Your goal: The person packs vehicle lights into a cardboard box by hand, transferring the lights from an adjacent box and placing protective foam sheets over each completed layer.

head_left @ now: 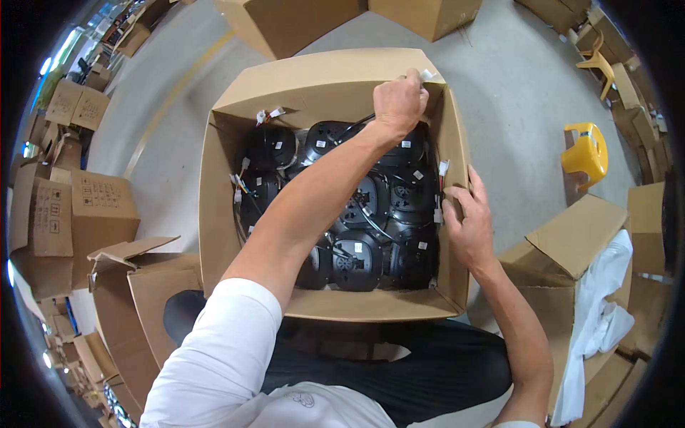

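Reached across the open cardboard box point(214, 214) with left hand point(399, 100) pinched shut on a white connector point(427, 74) at the far rim — right hand point(467, 225) clamped on the right wall, seemingly steadying it over the packed black round parts point(357, 260).

The left forearm point(314, 192) hides several black round parts point(357, 260), and the cardboard box point(214, 214) wall hides the right fingertips point(451, 207).
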The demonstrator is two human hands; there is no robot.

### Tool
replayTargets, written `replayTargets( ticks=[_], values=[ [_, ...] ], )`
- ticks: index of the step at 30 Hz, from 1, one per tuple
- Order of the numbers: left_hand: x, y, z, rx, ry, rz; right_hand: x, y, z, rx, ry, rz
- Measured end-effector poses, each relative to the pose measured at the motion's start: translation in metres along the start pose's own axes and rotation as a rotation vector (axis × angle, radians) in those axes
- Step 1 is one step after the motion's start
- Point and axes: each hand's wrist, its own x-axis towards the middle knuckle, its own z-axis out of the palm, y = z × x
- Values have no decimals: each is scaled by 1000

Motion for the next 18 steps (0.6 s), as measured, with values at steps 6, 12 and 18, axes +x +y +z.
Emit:
replayTargets(
  ticks=[6,12,18],
  values=[
    [-65,-19,45,-39,-371,681,-7,10,-16,-21,18,11],
    [-126,-50,39,333,-409,497,16,-25,26,76,-15,-112],
    [-158,32,-12,-320,-255,548,-5,6,-14,-11,34,-88]
  ],
)
